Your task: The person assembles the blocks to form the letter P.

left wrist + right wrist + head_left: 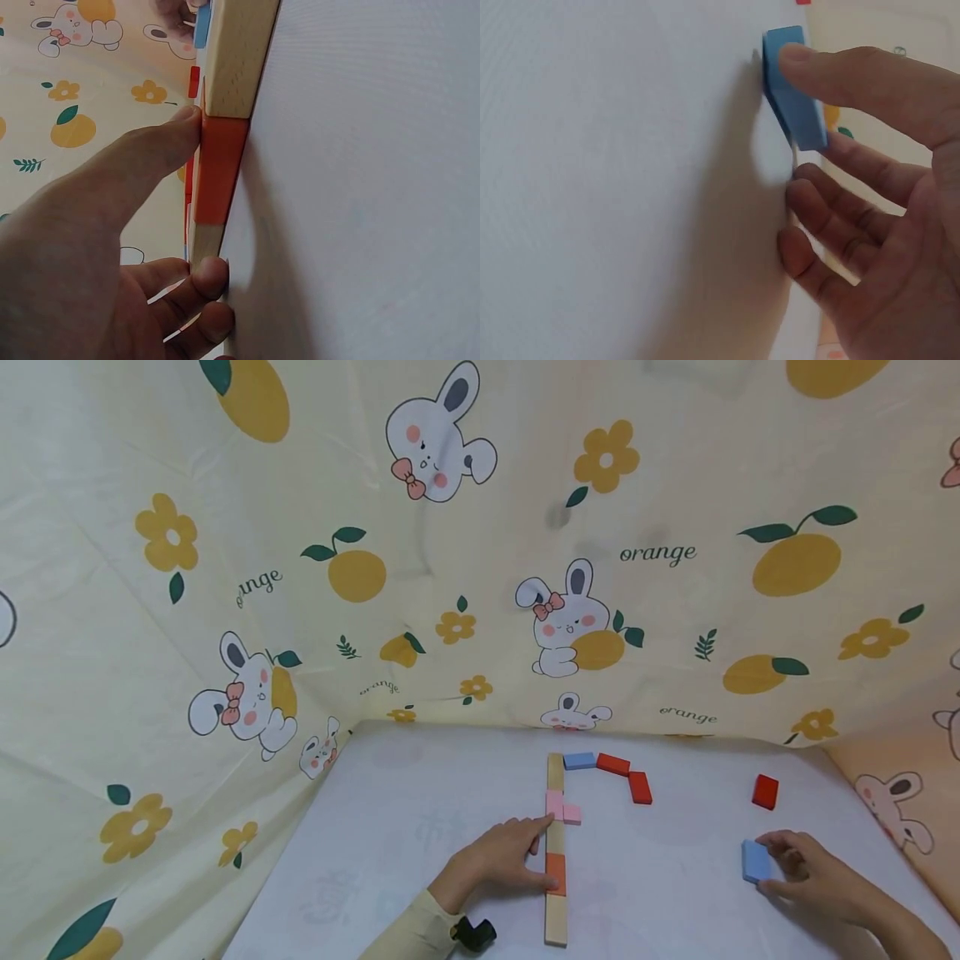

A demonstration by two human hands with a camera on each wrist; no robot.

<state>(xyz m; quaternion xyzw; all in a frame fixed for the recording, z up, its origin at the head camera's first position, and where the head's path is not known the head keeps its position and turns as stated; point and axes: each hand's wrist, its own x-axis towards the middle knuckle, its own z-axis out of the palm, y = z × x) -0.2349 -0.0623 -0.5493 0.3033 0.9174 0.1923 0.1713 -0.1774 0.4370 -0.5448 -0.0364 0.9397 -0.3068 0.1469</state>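
Note:
My left hand point(497, 857) lies along a straight column of flat blocks, its thumb on the orange block point(556, 867) and its index fingertip at a pink block point(554, 802). In the left wrist view the thumb meets the edge of that orange block point(223, 169), beside a plain wooden block point(241, 60). A second pink block point(572, 815) juts out to the column's right. Over on the right, my right hand point(817, 878) pinches a light blue block point(754, 862) between thumb and fingers. The right wrist view shows the thumb across this blue block point(799, 112), low over the white surface.
From the column's far end, a blue block point(579, 761) and two red blocks point(613, 764) curve to the right. A lone red block point(766, 792) lies beyond my right hand. Printed cloth point(480, 635) hangs behind and beside the white table point(390, 793).

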